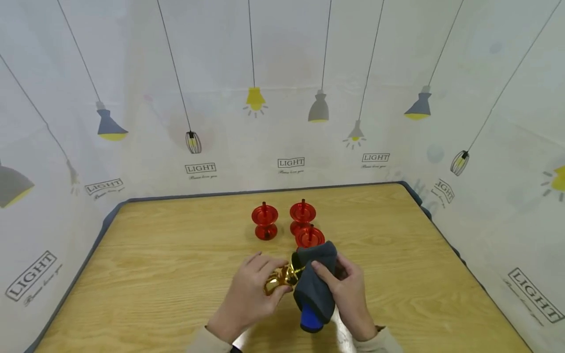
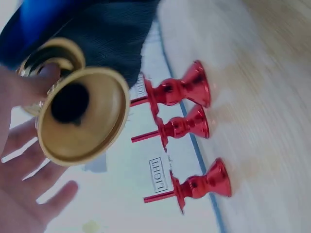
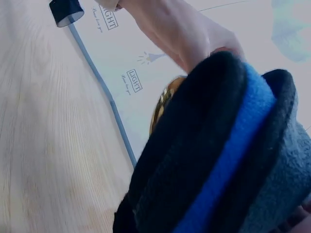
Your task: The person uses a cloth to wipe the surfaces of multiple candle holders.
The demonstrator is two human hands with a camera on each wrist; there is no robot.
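Observation:
My left hand (image 1: 247, 294) grips a shiny gold candlestick (image 1: 275, 282) by its stem and base, tilted sideways above the table. In the left wrist view its hollow flared base (image 2: 104, 119) faces the camera. A folded dark grey cloth (image 1: 315, 289) with blue inside is in my right hand (image 1: 353, 294), thumb on top. The cloth wraps against the candlestick's plate end and hides part of it. Just beyond the hands, three red metal candlesticks stand upright with spikes on top: a left one (image 1: 265, 215), a back right one (image 1: 302, 212) and a nearer one (image 1: 310, 237).
The wooden table (image 1: 176, 255) has a dark blue edge strip (image 1: 212, 195) along its back and sides. Behind it hangs a white backdrop (image 1: 291, 137) printed with lamps and lettering. The nearest red candlestick stands close to the cloth.

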